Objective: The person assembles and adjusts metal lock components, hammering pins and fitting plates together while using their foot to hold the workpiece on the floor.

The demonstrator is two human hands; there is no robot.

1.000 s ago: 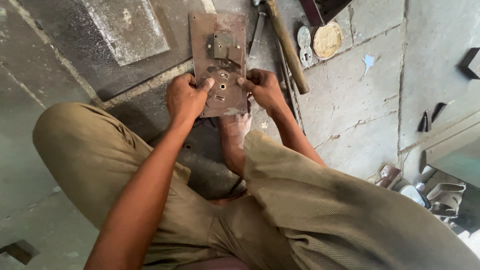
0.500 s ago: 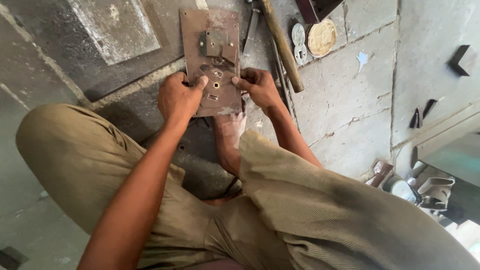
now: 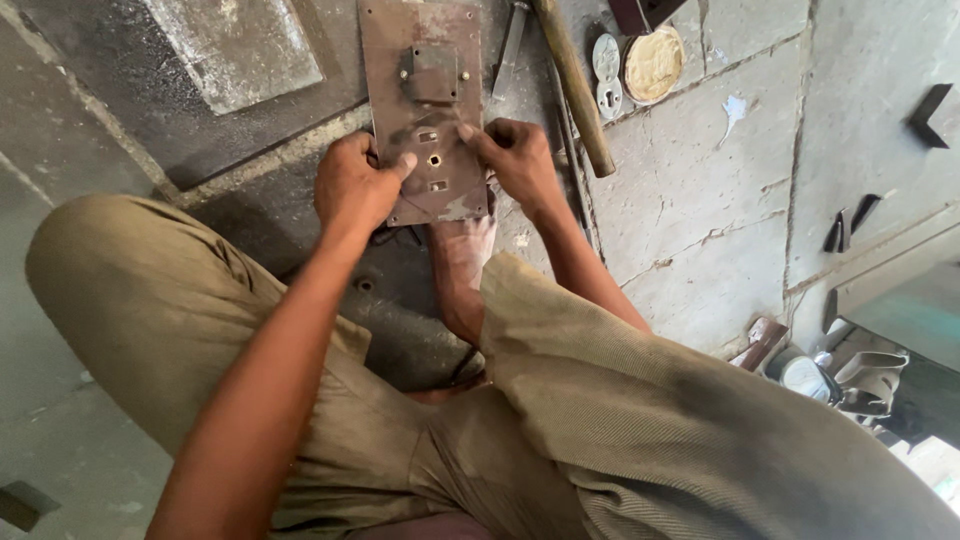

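You squatted on the floor with both hands at the near end of a rusty plate. Your left hand gripped the plate's left edge, fingers curled under it and the thumb pressed on top beside a round hole. Your right hand held the right edge, its fingertips resting on the plate's face near a small slot. The plate lay flat between your hands and stretched away from you; a square block was fixed to its face beyond your fingers. Your bare foot sat just under the plate's near edge, between your wrists. Beyond your right hand a wooden handle lay slantwise on the floor, with a chisel between it and the plate. Farther right of the handle lay a keyhole cover and a round disc, touching each other.
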